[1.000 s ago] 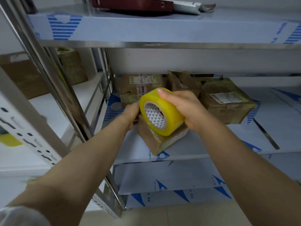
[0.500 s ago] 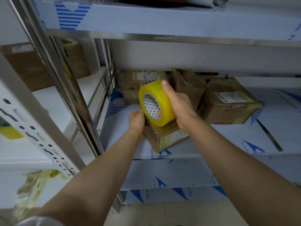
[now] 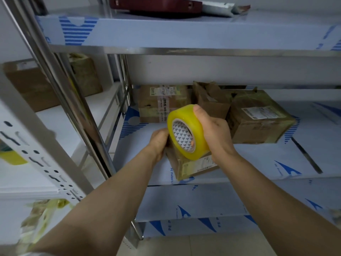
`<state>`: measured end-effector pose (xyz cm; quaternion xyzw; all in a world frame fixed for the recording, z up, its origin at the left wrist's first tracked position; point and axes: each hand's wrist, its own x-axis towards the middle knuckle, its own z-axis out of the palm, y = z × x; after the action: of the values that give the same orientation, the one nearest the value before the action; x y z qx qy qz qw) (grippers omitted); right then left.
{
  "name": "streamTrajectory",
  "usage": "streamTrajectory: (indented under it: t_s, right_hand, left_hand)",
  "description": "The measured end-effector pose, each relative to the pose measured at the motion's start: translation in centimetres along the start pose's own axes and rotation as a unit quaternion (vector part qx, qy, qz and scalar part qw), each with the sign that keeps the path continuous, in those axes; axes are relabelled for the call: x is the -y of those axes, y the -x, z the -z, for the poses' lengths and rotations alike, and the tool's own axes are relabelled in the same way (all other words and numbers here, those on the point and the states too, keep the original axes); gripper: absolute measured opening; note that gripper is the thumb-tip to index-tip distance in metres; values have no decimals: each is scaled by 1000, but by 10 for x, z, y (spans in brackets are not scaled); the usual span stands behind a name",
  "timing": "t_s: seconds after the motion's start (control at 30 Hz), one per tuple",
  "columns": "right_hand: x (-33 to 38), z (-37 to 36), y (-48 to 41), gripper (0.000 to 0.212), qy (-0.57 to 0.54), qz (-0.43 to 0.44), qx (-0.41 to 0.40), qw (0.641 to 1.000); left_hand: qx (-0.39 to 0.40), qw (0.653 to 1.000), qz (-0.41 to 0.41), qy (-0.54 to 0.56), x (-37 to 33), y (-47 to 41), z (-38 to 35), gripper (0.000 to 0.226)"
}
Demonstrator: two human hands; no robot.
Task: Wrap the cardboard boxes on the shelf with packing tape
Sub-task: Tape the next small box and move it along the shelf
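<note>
My right hand (image 3: 215, 133) grips a fat yellow roll of packing tape (image 3: 187, 133), thumb over the top and a fingertip showing inside the core. The roll sits just above a small cardboard box (image 3: 193, 166) that lies tilted at the front edge of the middle shelf (image 3: 258, 163). My left hand (image 3: 158, 140) holds the box's left end, fingers curled against it and partly hidden behind the roll. Three more brown boxes stand at the back of the shelf: one with labels (image 3: 162, 103), a crumpled one (image 3: 212, 100), and a larger taped one (image 3: 258, 117).
A steel upright (image 3: 60, 85) runs diagonally on the left, with a perforated white post (image 3: 31, 152) nearer me. The upper shelf (image 3: 184, 34) carries a dark red flat object (image 3: 156, 5). More boxes (image 3: 33, 85) sit on the neighbouring rack. Lower shelves (image 3: 203, 200) lie below.
The view has shifted slightly. My right hand has carried the tape roll a little right and down over the small box; my left hand stays on the box's left end.
</note>
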<state>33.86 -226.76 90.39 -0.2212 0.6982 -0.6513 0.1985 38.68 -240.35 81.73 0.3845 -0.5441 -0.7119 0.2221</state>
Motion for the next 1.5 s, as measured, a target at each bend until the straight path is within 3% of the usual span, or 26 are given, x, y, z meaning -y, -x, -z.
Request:
streamTrajectory:
  t_s: [0.07, 0.17, 0.27, 0.33, 0.47, 0.63, 0.73, 0.8, 0.9, 0.97, 1.03, 1.23, 1.33, 1.4, 1.5]
  right_hand:
    - [4, 1, 1, 43, 4, -20, 14, 1000]
    - [10, 6, 8, 37, 11, -45, 38, 998]
    - [7, 23, 26, 29, 39, -37, 41, 998]
    - [-2, 38, 42, 26, 53, -46, 48, 996]
    - [-31, 58, 63, 65, 86, -40, 43, 995]
    - [-68, 64, 68, 45, 91, -53, 32, 994]
    - [-83, 59, 67, 41, 89, -50, 41, 994]
    - [-88, 54, 68, 40, 68, -55, 48, 995]
    - [-97, 44, 69, 42, 44, -67, 43, 996]
    - [-101, 42, 68, 42, 47, -67, 33, 996]
    - [-105, 45, 64, 43, 53, -67, 30, 996]
    - [-116, 49, 58, 44, 73, -68, 27, 995]
    - [-117, 48, 53, 49, 64, -66, 23, 996]
    - [-119, 47, 51, 52, 70, -66, 21, 995]
    - [-120, 48, 51, 50, 81, -78, 16, 993]
  left_hand:
    - [-12, 1000, -6, -20, 1, -1, -1, 15]
    - [-38, 998, -18, -38, -2, -2, -2, 27]
    - [-57, 998, -17, -13, -4, -6, -4, 12]
    - [-52, 999, -14, 6, -5, -7, -5, 14]
    - [-41, 999, -34, -2, -7, -5, -6, 5]
    - [-13, 999, -38, -35, -9, -2, -3, 17]
    - [-1, 989, -52, -139, -22, -2, -2, 16]
    - [3, 942, -84, -324, -37, -7, -10, 17]
    - [33, 823, -81, -561, -46, -6, -41, 39]
    - [6, 743, -63, -666, -35, -4, -59, 74]
    - [-38, 698, -91, -709, -27, -3, -64, 82]
    - [23, 802, -27, -596, -46, -36, -48, 41]
    - [32, 833, 22, -552, -50, -45, -47, 36]
    - [-4, 819, 7, -574, -47, -45, -49, 39]
    - [-88, 708, -159, -682, -39, -25, -58, 63]
